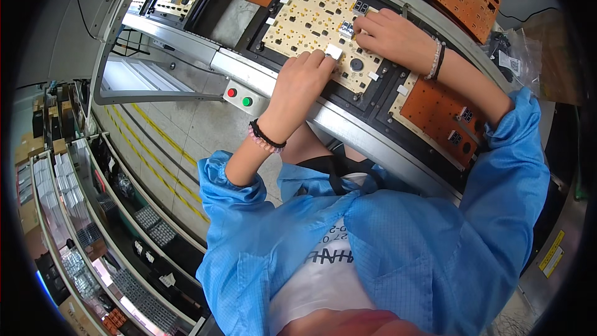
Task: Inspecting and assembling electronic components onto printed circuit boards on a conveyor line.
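Note:
A cream circuit board (301, 15) dotted with small yellow parts lies in a black frame on the metal-edged line in front of me. My left hand (301, 84) is over its near edge, fingers curled together, with a small white block (334, 51) at the fingertips. Part of that block is hidden by the fingers. Farther right, my right hand (392, 36) bends its fingers down onto the board, closed at the edge of a small digit display (346, 28). A second dark display (360, 7) sits just beyond. Between the hands and the near corner is a round black part (356, 65).
To the right, an orange-brown plate (438, 115) covers another board. Another orange plate (466, 0) stands at the back right. A button box (246, 97) with red and green buttons hangs on the near rail (249, 74). Shelves of parts (118, 236) stand at lower left.

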Motion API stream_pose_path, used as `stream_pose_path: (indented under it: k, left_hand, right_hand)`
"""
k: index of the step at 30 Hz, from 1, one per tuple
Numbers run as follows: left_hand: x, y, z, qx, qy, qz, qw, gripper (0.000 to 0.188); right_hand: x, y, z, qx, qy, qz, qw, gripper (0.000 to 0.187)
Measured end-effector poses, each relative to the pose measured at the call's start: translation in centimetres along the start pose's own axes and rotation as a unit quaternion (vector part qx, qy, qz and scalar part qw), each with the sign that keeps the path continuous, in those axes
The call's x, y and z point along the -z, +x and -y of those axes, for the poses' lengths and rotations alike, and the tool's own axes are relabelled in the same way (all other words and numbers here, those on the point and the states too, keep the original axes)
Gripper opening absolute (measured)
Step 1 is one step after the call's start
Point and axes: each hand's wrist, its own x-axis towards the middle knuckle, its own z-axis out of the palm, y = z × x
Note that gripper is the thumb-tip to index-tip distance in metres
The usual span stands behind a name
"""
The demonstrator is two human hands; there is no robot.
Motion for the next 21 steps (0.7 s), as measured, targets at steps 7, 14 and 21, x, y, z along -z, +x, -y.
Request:
stream_pose_path:
  k: [7, 14, 21]
  left_hand:
    - [0.2, 0.0, -0.1, 0.017, -0.069, 0.002, 0.997, 0.014]
    - [0.7, 0.0, 0.0, 0.015, -0.092, 0.010, 0.996, 0.016]
    - [0.3, -0.4, -0.1, -0.001, -0.133, -0.033, 0.991, 0.020]
  right_hand:
    - [1.5, -0.3, -0.7, -0.082, 0.148, 0.047, 0.984, 0.017]
    - [4.6, -2.3, -0.3, -0.119, 0.193, 0.012, 0.974, 0.015]
    - [6.3, -4.5, 0.6, -0.158, 0.196, 0.023, 0.967, 0.012]
